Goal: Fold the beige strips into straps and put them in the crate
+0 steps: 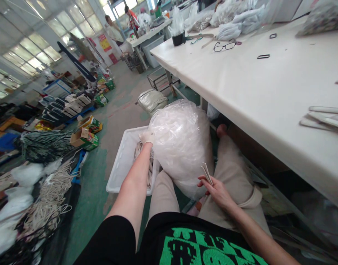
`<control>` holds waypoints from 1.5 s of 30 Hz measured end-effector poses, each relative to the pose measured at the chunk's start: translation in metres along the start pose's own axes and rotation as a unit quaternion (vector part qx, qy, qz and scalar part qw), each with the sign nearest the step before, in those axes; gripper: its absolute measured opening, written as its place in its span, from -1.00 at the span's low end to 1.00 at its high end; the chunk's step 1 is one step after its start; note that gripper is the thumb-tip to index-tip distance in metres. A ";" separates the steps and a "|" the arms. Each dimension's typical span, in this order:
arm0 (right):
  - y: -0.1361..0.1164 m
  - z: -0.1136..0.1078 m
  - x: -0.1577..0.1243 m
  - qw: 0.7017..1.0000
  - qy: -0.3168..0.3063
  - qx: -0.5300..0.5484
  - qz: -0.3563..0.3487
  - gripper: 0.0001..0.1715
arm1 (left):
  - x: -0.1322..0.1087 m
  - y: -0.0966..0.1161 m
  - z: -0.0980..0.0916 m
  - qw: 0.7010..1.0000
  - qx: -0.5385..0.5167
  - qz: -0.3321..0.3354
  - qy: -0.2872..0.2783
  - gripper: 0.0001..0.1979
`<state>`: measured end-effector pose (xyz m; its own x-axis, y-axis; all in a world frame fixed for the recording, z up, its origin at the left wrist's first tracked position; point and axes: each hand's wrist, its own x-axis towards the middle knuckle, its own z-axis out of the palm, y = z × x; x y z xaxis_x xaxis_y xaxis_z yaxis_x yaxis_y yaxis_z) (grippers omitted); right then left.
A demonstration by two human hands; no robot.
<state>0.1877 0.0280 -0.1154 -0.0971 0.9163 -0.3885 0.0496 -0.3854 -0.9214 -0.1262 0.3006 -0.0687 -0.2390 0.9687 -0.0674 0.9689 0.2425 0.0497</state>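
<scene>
My left hand [146, 138] wears a white glove and reaches down into a white plastic bin [117, 169] on the floor, closed on the edge of a big clear plastic bag [182, 143] stuffed with pale strips. My right hand [215, 189] rests on my thigh, fingers pinched on a couple of thin white strips [206, 173] that stick up beside the bag. The bag stands between my knees. Pale cords lie inside the bin under my left hand.
A long white table [254, 84] runs along my right with glasses [224, 46], black rings, a black cup [178, 38] and flat strips [326, 117]. Piles of cords and bags [33, 198] cover the floor at left. People stand at a far table.
</scene>
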 end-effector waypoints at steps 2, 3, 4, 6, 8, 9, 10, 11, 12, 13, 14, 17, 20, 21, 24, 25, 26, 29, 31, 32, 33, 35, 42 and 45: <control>0.002 0.001 0.001 1.000 -0.002 -0.001 0.001 -0.41 | -0.004 -0.009 -0.002 1.000 0.009 -0.012 0.024 -0.60; 0.003 0.001 0.001 1.000 -0.005 -0.002 0.000 -0.42 | -0.006 -0.013 -0.004 0.999 0.010 -0.017 0.037 -0.59; 0.004 0.002 0.001 1.000 -0.006 -0.003 -0.001 -0.42 | -0.008 -0.018 -0.006 0.998 0.013 -0.017 0.051 -0.59; 0.005 0.003 0.000 1.000 -0.010 -0.005 -0.004 -0.43 | -0.011 -0.023 -0.010 0.996 0.022 0.009 0.088 -0.60; 0.006 0.004 0.000 1.000 -0.013 -0.007 -0.006 -0.43 | -0.011 -0.019 -0.013 0.990 0.035 0.070 0.115 -0.58; 0.006 0.004 -0.001 1.000 -0.015 -0.008 -0.006 -0.43 | -0.010 -0.014 -0.013 0.987 0.039 0.100 0.121 -0.57; 0.007 0.004 -0.001 1.000 -0.015 -0.009 -0.004 -0.44 | -0.008 -0.008 -0.012 0.985 0.039 0.120 0.121 -0.55; 0.006 0.004 -0.001 1.000 -0.015 -0.011 -0.002 -0.44 | -0.006 0.000 -0.011 0.984 0.036 0.128 0.116 -0.53; 0.006 0.004 -0.001 1.000 -0.014 -0.012 -0.001 -0.44 | -0.003 0.009 -0.008 0.985 0.028 0.127 0.111 -0.50; 0.006 0.003 -0.001 1.000 -0.014 -0.013 0.001 -0.44 | -0.001 0.018 -0.006 0.987 0.017 0.119 0.105 -0.48; 0.006 0.003 -0.001 1.000 -0.014 -0.014 0.001 -0.44 | 0.002 0.026 -0.003 0.989 0.003 0.110 0.097 -0.50; 0.005 0.001 0.000 1.000 -0.015 -0.017 0.002 -0.44 | 0.005 0.042 0.002 0.991 -0.036 0.103 0.077 -0.68; 0.004 0.000 0.000 1.000 -0.013 -0.017 0.000 -0.42 | 0.000 0.042 0.001 0.989 -0.050 0.107 0.083 -0.79; 0.003 0.000 0.000 1.000 -0.013 -0.015 0.000 -0.42 | -0.004 0.039 -0.001 0.989 -0.051 0.108 0.087 -0.79; 0.000 0.000 0.000 1.000 -0.015 -0.010 0.004 -0.41 | -0.022 0.018 -0.011 0.983 -0.056 0.129 0.120 -0.76; -0.001 0.001 0.000 1.000 -0.017 -0.010 0.005 -0.41 | -0.030 0.009 -0.015 0.978 -0.057 0.146 0.139 -0.76; -0.002 0.001 0.000 1.000 -0.019 -0.010 0.005 -0.42 | -0.038 0.000 -0.018 0.972 -0.056 0.162 0.159 -0.77; -0.001 0.002 -0.001 1.000 -0.019 -0.011 0.006 -0.43 | -0.063 -0.028 -0.026 0.961 -0.049 0.180 0.205 -0.78; 0.001 0.002 0.000 1.000 -0.015 -0.010 0.006 -0.44 | -0.076 -0.043 -0.030 0.958 -0.049 0.168 0.227 -0.77; 0.002 0.002 0.000 1.000 -0.012 -0.010 0.005 -0.45 | -0.082 -0.049 -0.031 0.956 -0.051 0.163 0.238 -0.77; 0.003 0.001 0.000 1.000 -0.009 -0.011 0.005 -0.45 | -0.087 -0.053 -0.033 0.954 -0.053 0.160 0.250 -0.77; 0.004 0.001 0.000 1.000 -0.008 -0.017 0.003 -0.46 | -0.096 -0.058 -0.035 0.949 -0.059 0.155 0.268 -0.76; 0.000 0.001 0.001 1.000 -0.001 -0.026 0.010 -0.47 | -0.148 -0.052 -0.037 0.933 -0.129 0.178 0.284 -0.78; -0.003 0.001 0.002 1.000 0.009 -0.018 0.018 -0.45 | -0.184 -0.049 -0.035 0.924 -0.169 0.211 0.269 -0.81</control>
<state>0.1859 0.0310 -0.1131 -0.0770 0.9039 -0.4208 0.0880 -0.4142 -0.9059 -0.1324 0.1126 -0.0240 0.0703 0.8449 0.5302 0.9293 -0.2487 0.2730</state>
